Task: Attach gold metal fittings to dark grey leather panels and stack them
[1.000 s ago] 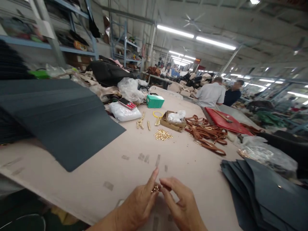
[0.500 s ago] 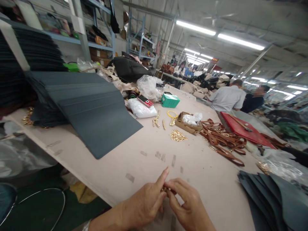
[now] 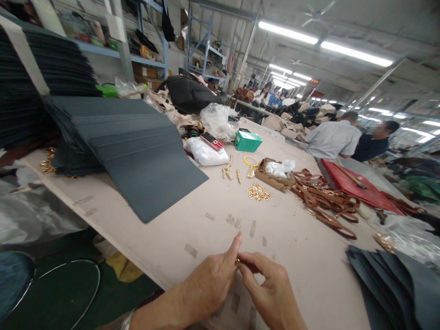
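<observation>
— Workshop light runs in long tubes over your beige table. What sits at your far left?

— You have a tall stack of dark grey panels there, with more grey sheets fanned down from it onto the table. A few gold bits lie by the foot of that stack.

— And further in?

— Past the sheets you can see a black bag, a clear plastic bag, a white packet with a red phone on top, and a green box. Just in front of those lie gold clasps, a yellow ring, a small pile of gold fittings and a cardboard tray holding white plastic.

— Where are your hands?

— Both are at the near edge of the table. Your left hand has its fingers curled, forefinger stretched up, pinching a small gold piece. Your right hand meets it from the other side, thumb and forefinger closed on the same piece, so the 2 hands touch at the fingertips.

— And to your right?

— Brown leather straps lie tangled beside a red panel. More dark grey pieces overlap at the near right corner. Beyond the table 2 people sit facing away from you.
</observation>
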The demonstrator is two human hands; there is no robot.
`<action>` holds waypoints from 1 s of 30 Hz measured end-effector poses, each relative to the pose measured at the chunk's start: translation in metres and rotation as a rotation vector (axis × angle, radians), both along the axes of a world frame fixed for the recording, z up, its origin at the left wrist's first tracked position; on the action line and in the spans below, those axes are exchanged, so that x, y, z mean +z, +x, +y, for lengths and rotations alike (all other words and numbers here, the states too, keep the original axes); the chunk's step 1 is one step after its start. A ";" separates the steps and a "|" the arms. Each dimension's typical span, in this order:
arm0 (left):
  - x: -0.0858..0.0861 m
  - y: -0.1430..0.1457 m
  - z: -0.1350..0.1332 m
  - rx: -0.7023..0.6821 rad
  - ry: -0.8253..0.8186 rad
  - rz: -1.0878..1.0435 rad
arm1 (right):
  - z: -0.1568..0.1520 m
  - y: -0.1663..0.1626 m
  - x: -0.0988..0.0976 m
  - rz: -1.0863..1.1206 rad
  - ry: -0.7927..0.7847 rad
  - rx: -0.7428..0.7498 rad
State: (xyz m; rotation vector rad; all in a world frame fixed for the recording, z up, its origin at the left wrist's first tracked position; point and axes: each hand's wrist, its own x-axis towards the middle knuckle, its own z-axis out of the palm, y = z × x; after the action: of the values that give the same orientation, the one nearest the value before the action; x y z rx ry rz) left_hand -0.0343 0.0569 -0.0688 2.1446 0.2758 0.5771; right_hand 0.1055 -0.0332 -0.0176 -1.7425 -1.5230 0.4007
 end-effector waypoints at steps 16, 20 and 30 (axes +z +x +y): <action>-0.004 0.001 -0.013 0.063 0.111 -0.063 | -0.006 -0.017 -0.006 0.106 0.062 -0.133; -0.008 0.002 -0.019 0.077 0.095 -0.049 | -0.009 -0.024 -0.010 0.161 0.049 -0.230; -0.007 -0.008 0.001 0.150 0.295 -0.033 | -0.004 -0.034 -0.027 0.420 0.092 -0.365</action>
State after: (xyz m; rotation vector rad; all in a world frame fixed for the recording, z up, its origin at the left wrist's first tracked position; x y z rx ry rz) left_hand -0.0424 0.0578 -0.0760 2.4088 0.3536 0.7788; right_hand 0.0719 -0.0367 -0.0443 -1.6894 -0.8939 0.4632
